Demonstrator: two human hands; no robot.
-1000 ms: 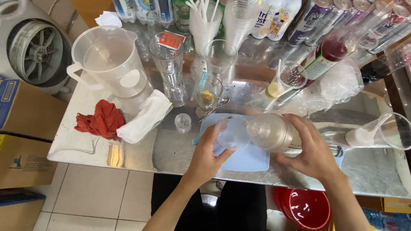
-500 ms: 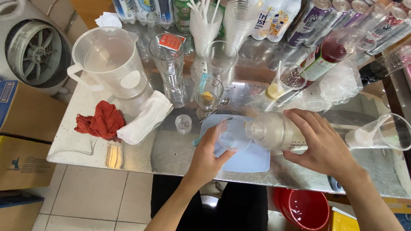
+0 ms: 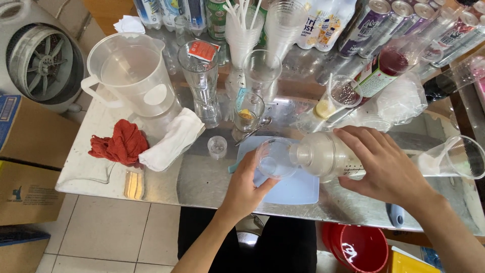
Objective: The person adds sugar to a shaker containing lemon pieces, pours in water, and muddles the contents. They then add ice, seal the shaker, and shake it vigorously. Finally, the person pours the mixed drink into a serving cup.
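While the left hand [image 3: 246,188] wrapped its fingers around a clear plastic cup [image 3: 275,159] above the pale blue cutting board [image 3: 298,188], the right hand [image 3: 384,164] gripped a shaker [image 3: 328,155] tipped on its side, mouth at the cup's rim. Steeper tilting risked overshoot, with liquid spilling onto that board.

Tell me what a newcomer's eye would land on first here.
At the centre, the right hand tips a cloudy shaker toward a clear cup held by the left hand over a pale blue board. To the left, a red cloth lies beside a white cloth, below a big clear jug. Bottles and cans crowd the table's far edge.
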